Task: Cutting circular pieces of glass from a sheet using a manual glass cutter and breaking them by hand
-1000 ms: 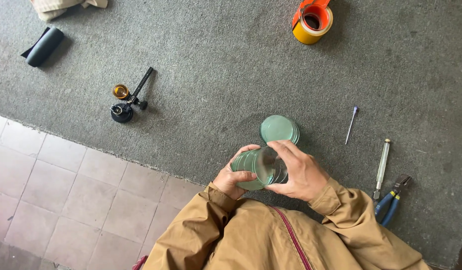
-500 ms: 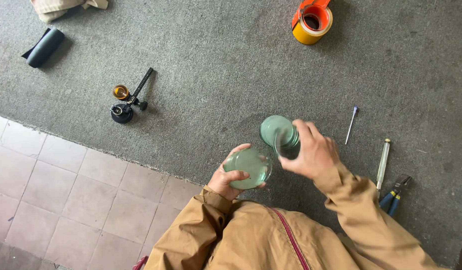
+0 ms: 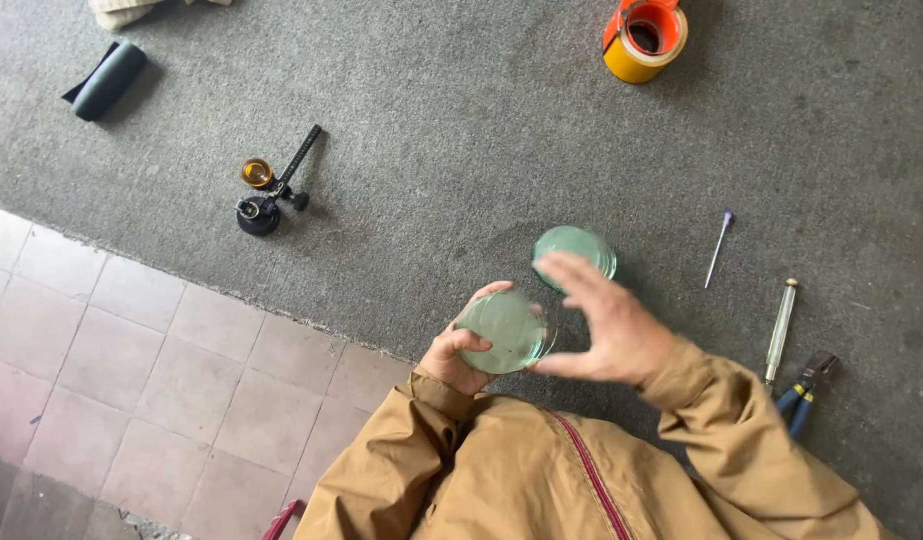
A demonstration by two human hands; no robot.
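Left hand [image 3: 460,352] fingers [image 3: 487,292] are wrapping the rim of a round pale-green glass disc [image 3: 505,330], gripping it above the grey rough carpet floor [image 3: 432,120]. Right hand [image 3: 610,330] is blurring, fingers [image 3: 572,270] spread and released, hovering just beside that disc. Second round green glass disc [image 3: 580,248] is lying flat on the carpet. Farther right: thin metal pin [image 3: 720,248], slim glass-and-metal tube [image 3: 781,328], blue-handled pliers [image 3: 804,395]. Far top: orange-yellow tape rolls [image 3: 644,38].
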